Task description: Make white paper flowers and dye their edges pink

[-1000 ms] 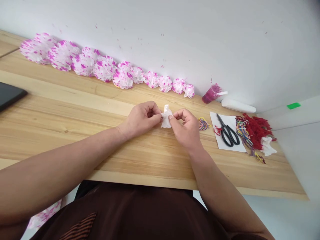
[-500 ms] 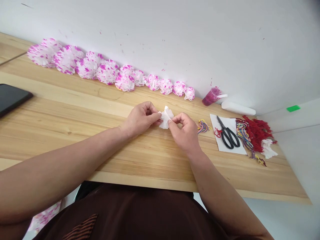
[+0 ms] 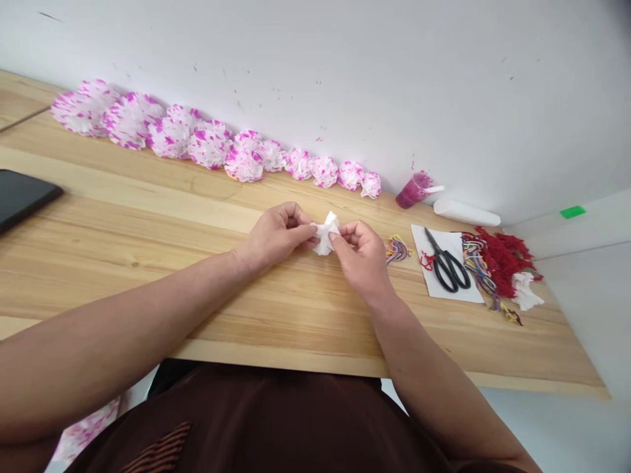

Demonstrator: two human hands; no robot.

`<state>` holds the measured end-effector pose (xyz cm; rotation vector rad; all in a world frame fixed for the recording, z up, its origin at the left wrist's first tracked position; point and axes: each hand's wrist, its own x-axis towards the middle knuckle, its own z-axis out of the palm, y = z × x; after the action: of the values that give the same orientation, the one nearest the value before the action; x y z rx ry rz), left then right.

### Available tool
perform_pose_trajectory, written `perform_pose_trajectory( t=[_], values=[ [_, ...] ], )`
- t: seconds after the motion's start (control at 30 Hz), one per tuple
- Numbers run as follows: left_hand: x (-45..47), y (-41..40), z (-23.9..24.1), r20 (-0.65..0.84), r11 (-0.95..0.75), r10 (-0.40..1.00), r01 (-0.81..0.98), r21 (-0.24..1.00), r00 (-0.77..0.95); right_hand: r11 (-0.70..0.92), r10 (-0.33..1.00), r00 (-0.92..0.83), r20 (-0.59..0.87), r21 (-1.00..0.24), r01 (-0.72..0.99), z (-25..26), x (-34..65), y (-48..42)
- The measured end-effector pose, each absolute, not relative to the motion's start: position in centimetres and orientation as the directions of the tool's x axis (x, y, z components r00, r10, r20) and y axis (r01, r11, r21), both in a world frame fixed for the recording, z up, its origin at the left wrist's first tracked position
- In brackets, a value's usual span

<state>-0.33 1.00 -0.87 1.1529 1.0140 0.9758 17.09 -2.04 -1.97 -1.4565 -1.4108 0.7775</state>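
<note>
Several ruffled white-and-magenta puffs line the far side of the wooden table and look finished, while the small white crumpled piece between my hands, over the table's middle, shows no magenta and seems only partly shaped; how much is left I cannot tell. My left hand pinches its left edge between thumb and curled fingers, and my right hand pinches its right edge likewise, both forearms slanting inward from the near side.

Left hand, right hand face each other, thumbs and fingers pinched; forearms angled inward.
</note>
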Motion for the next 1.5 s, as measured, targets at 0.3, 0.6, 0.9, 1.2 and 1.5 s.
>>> perform_pose_trajectory(
  t=[0.3, 0.6, 0.9, 1.2, 1.5],
  values=[
    [-0.1, 1.1, -1.0, -0.167, 0.202, 0.959, -0.139, 0.97, 0.227, 0.123, 0.974, 0.115, 0.197, -0.878, 0.463, -1.8, 16.8, -2.4],
    [-0.3, 0.9, -1.8, 0.093, -0.113, 0.973, 0.086, 0.99, 0.209, 0.269, 0.889, 0.069, 0.453, -0.636, 0.723, -0.5, 16.1, -3.3],
    [-0.1, 0.9, -1.5, -0.071, 0.11, 0.961, -0.137, 0.984, 0.267, 0.074, 0.98, 0.143, 0.138, -0.921, 0.381, -1.8, 16.9, -2.2],
    [-0.1, 1.0, -1.3, -0.035, 0.061, 0.969, -0.101, 0.993, 0.245, 0.139, 0.976, 0.089, 0.199, -0.884, 0.446, -1.9, 16.8, -2.4],
    [-0.2, 1.3, -1.7, 0.109, -0.115, 0.98, 0.025, 0.993, 0.165, 0.266, 0.89, 0.105, 0.444, -0.693, 0.67, -1.0, 16.5, -2.9]
  ],
)
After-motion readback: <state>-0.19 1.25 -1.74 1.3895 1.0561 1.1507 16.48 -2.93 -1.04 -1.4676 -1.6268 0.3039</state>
